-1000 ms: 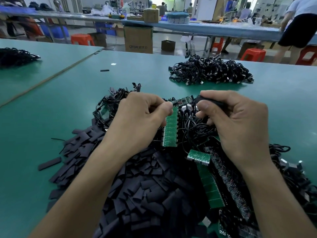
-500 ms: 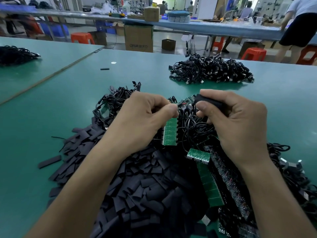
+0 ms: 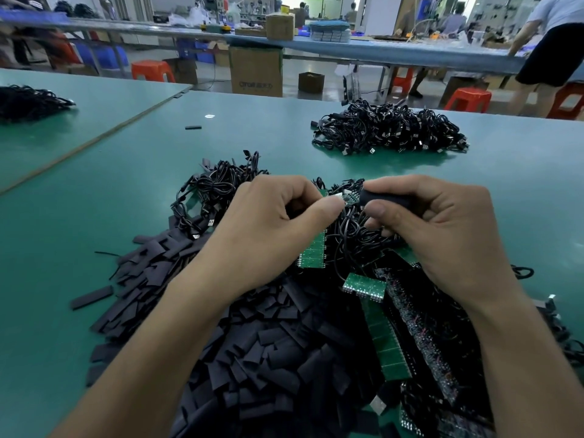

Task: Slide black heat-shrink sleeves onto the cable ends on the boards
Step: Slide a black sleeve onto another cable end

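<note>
The sleeve point(image 3: 390, 199), pinched in the right hand point(image 3: 442, 235), was held crosswise, pointed left at the board point(image 3: 313, 252) pinched by the left hand point(image 3: 271, 229).

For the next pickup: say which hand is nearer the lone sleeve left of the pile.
Left. The left hand is right of the lone sleeve; the right hand lies farther right.

Left hand point(image 3: 271, 229) pinches the end of a green board point(image 3: 314, 251) while right hand point(image 3: 442, 235) holds a black sleeve point(image 3: 388, 199) beside it.
</note>
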{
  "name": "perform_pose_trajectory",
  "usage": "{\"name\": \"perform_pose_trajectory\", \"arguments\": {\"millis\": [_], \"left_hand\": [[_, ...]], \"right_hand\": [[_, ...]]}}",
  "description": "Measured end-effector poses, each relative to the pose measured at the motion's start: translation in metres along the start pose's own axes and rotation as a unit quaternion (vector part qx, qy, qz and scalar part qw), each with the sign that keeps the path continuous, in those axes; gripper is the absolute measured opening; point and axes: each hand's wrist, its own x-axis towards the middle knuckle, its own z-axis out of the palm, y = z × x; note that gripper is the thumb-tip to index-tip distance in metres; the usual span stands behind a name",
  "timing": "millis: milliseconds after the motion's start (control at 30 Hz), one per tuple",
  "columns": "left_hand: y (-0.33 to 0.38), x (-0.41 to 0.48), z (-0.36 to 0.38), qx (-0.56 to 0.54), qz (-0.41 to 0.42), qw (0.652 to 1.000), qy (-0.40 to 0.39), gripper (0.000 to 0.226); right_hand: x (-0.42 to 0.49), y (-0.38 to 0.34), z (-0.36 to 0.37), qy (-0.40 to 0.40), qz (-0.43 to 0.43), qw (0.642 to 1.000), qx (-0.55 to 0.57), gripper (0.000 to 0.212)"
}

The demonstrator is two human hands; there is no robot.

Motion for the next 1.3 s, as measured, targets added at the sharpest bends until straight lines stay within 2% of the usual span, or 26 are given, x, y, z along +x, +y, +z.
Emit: {"name": "perform_pose_trajectory", "arguments": {"millis": [200, 467, 800, 1033, 1300], "left_hand": [[-0.002, 0.001, -0.002, -0.031, 0.007, 0.999, 0.031, 0.026], [-0.004, 0.002, -0.008, -0.021, 0.036, 0.999, -0.012, 0.020], [-0.004, 0.002, -0.009, -0.025, 0.037, 0.998, -0.038, 0.021], [-0.006, 0.002, -0.011, -0.029, 0.022, 0.996, -0.084, 0.021], [-0.006, 0.003, -0.009, -0.044, 0.007, 0.997, -0.068, 0.028]], "right_hand": [[0.000, 0.000, 0.003, 0.012, 0.000, 1.000, 0.006, 0.018], [0.000, 0.000, 0.001, 0.016, 0.003, 1.000, 0.015, 0.023], [-0.002, -0.002, -0.003, -0.044, 0.008, 0.998, 0.039, 0.022], [-0.002, -0.001, -0.004, -0.096, 0.037, 0.991, 0.081, 0.021], [-0.001, 0.002, 0.007, -0.062, 0.013, 0.996, 0.055, 0.018]]}}
